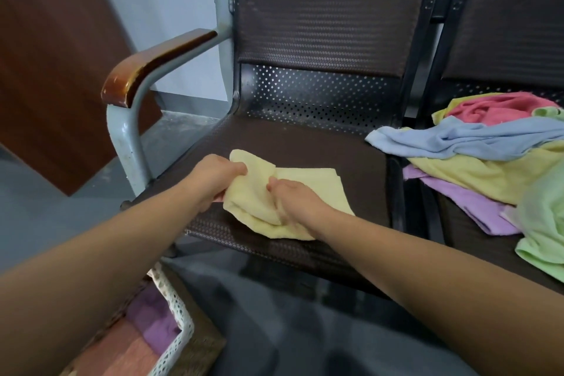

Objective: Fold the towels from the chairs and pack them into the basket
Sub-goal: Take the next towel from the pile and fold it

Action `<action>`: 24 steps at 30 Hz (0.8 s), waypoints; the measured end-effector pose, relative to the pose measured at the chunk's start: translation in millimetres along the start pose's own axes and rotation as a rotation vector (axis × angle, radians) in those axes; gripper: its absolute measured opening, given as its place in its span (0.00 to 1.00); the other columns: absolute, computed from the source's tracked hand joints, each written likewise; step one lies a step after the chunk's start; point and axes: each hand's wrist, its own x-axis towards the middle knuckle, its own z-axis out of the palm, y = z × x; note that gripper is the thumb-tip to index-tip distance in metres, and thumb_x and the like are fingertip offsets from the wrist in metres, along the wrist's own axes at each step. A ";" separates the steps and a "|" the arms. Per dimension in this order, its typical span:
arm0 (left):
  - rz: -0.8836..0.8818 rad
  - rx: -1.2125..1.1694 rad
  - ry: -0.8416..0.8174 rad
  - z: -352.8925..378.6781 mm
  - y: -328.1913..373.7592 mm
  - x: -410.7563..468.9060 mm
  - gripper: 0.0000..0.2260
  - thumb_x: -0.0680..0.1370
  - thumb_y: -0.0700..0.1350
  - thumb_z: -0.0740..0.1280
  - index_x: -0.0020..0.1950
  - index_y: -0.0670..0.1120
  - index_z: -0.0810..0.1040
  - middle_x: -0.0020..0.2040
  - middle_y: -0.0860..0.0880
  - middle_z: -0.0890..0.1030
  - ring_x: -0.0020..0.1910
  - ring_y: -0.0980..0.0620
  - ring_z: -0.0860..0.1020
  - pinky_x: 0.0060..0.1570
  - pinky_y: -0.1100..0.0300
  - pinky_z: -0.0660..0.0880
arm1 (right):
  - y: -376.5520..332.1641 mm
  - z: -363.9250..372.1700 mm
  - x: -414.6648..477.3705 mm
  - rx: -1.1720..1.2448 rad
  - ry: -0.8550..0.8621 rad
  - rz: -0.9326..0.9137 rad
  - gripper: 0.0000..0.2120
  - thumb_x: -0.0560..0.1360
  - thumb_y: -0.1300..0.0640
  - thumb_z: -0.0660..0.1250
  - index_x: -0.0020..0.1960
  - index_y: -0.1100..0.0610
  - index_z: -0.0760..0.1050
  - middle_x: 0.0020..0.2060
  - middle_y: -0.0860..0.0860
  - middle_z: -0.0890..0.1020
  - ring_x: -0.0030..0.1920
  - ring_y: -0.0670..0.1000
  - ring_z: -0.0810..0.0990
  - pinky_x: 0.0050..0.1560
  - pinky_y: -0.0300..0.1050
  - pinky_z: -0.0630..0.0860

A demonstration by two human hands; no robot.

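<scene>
A pale yellow towel [311, 183], partly folded, lies on the dark seat of the left chair [305, 143]. My left hand [213, 180] pinches its left end and lifts a fold. My right hand [296, 201] grips the towel's middle, fingers closed in the cloth. A heap of loose towels [476, 146], pink, blue, yellow, purple and green, covers the seat of the right chair. The basket [180, 333], with a white lace rim, stands on the floor at the lower left and holds folded purple and pink towels; my left forearm hides much of it.
The left chair has a wooden armrest [152, 61] on a grey metal frame. A brown door or panel [55, 70] stands at the far left. Grey floor lies below, and my dark-clothed lap fills the bottom middle.
</scene>
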 end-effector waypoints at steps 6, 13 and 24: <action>0.219 0.006 -0.099 33.3 20.4 -22.0 0.07 0.77 0.45 0.70 0.51 0.43 0.82 0.45 0.47 0.84 0.40 0.52 0.82 0.32 0.60 0.76 | 6.9 -43.5 3.0 0.528 0.121 0.097 0.26 0.83 0.39 0.55 0.60 0.60 0.78 0.58 0.59 0.82 0.57 0.58 0.82 0.61 0.55 0.79; 0.215 -0.147 -0.296 74.5 40.4 -23.2 0.07 0.79 0.42 0.67 0.57 0.44 0.78 0.49 0.44 0.84 0.41 0.51 0.84 0.33 0.62 0.77 | 28.6 -68.3 2.3 0.634 0.191 0.259 0.16 0.79 0.51 0.70 0.59 0.62 0.77 0.49 0.58 0.85 0.47 0.58 0.86 0.47 0.54 0.83; -0.108 -0.164 -0.195 96.8 16.0 3.6 0.15 0.79 0.45 0.69 0.61 0.42 0.70 0.56 0.44 0.78 0.51 0.47 0.79 0.34 0.58 0.76 | 51.7 -90.3 19.7 0.141 0.325 0.322 0.19 0.78 0.60 0.64 0.67 0.63 0.70 0.57 0.58 0.77 0.45 0.52 0.74 0.35 0.44 0.69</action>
